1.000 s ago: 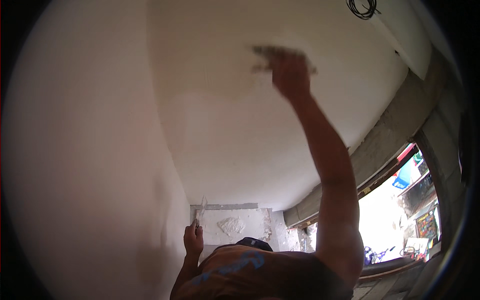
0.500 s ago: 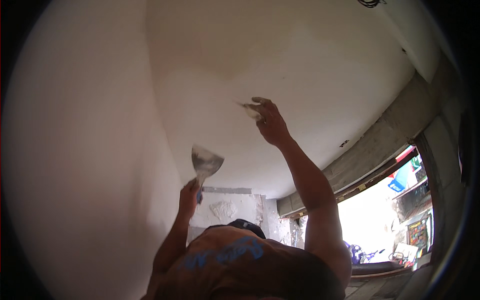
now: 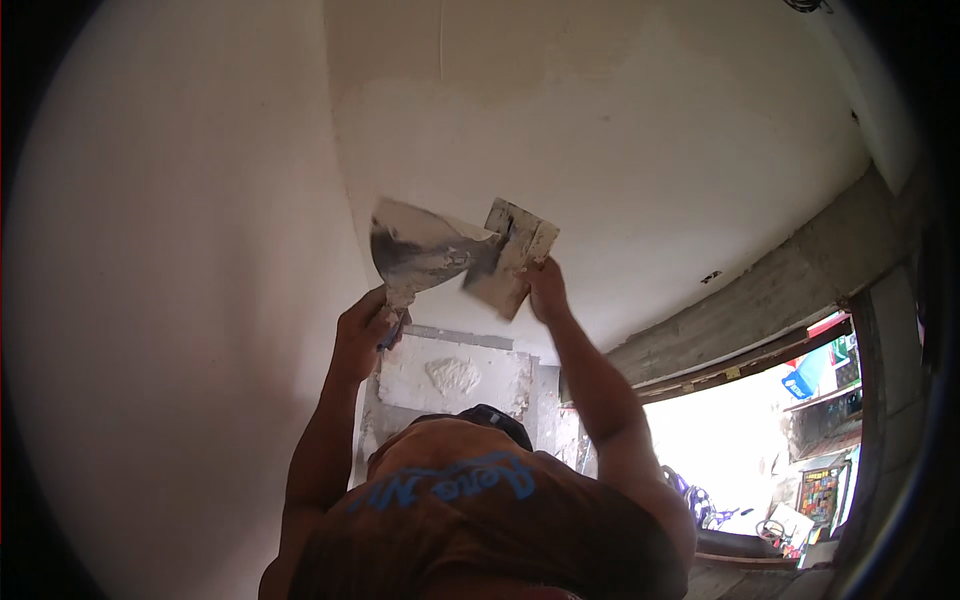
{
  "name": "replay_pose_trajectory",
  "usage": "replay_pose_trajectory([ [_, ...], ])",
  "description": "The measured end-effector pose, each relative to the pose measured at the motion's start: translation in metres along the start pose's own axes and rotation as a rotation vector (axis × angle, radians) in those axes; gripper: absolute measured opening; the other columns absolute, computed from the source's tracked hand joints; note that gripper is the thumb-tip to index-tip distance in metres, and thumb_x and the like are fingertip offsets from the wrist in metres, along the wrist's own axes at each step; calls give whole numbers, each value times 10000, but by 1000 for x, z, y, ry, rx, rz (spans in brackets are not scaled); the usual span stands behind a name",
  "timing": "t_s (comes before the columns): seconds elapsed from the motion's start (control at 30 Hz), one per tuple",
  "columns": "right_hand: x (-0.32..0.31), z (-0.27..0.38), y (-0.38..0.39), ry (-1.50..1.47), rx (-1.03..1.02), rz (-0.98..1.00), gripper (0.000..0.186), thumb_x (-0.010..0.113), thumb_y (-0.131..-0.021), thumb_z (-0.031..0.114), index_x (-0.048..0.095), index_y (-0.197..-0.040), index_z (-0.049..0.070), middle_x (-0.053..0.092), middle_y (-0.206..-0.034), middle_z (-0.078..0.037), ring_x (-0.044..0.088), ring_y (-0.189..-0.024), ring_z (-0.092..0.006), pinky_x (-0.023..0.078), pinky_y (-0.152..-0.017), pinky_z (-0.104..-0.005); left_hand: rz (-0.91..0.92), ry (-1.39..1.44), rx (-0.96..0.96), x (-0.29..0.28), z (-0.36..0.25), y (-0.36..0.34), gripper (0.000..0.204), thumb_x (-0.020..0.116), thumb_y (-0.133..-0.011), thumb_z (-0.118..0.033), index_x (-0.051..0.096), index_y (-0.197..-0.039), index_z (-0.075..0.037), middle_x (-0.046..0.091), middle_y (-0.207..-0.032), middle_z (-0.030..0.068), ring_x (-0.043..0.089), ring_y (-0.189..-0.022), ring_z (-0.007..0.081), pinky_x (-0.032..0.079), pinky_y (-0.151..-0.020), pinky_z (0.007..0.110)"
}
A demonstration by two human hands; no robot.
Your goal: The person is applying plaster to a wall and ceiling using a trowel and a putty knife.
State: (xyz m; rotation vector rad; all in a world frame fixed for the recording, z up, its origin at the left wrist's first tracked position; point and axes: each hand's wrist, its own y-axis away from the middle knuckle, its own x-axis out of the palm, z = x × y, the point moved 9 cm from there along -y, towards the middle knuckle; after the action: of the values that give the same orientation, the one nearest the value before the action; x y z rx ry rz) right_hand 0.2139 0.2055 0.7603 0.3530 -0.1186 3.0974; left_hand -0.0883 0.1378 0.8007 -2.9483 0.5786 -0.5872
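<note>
In the head view, my left hand (image 3: 362, 335) grips a wide steel putty knife (image 3: 420, 242) by its blue handle, with plaster smeared over the blade. My right hand (image 3: 547, 290) is closed on a rectangular plastering trowel (image 3: 515, 225), also coated with plaster. The two blades are raised together at mid-frame, overlapping and apparently touching. Behind them is the pale plastered ceiling (image 3: 620, 150) with a darker, uneven patch toward its top. A smooth white wall (image 3: 170, 280) rises along my left side.
A rough concrete beam (image 3: 760, 258) borders the right side above a bright opening (image 3: 725, 450), with bicycles and colored items outside. A white board (image 3: 420, 385) with a plaster lump lies in the background below. Coiled dark cable (image 3: 805, 5) hangs at the top right.
My right hand has come down from high on the ceiling with the trowel, and my left hand has risen with the putty knife, so the blades now meet.
</note>
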Motion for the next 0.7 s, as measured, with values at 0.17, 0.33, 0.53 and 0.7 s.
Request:
replay_pose_trajectory([
  [0.17, 80, -31, 15, -607, 283, -25, 429, 488, -886, 136, 512, -1285, -22, 604, -1227, -179, 598, -1134, -322, 480, -1016, -451, -97, -1387, 711, 12, -28, 11, 451, 637, -907, -130, 567, -1350, -88, 597, -903, 89, 602, -794, 250, 524, -719, 377],
  [0.33, 49, 175, -32, 745, -327, -312, 372, 651, -878, 214, 617, -1147, -41, 704, -965, -157, 657, -893, -252, 522, -819, -382, -392, -1271, 355, -45, 12, 7, 402, 600, -943, -165, 559, -1331, -69, 602, -881, 140, 615, -813, 313, 515, -716, 438],
  [0.53, 143, 447, -62, 1661, -1554, -599, 361, 551, -882, 190, 650, -1228, 171, 664, -1109, -124, 625, -1007, -311, 507, -890, -445, -393, -1138, 137, -68, 91, 56, 399, 596, -948, -181, 563, -1322, -46, 602, -884, 154, 616, -811, 330, 506, -715, 443],
  [0.7, 144, 368, -137, 2015, -1096, -619, 314, 515, -902, 210, 656, -1180, 171, 627, -1117, -136, 612, -993, -352, 484, -851, -523, -368, -1090, 137, -72, 114, 72, 391, 599, -943, -168, 570, -1310, -37, 627, -933, 162, 629, -833, 330, 512, -725, 437],
])
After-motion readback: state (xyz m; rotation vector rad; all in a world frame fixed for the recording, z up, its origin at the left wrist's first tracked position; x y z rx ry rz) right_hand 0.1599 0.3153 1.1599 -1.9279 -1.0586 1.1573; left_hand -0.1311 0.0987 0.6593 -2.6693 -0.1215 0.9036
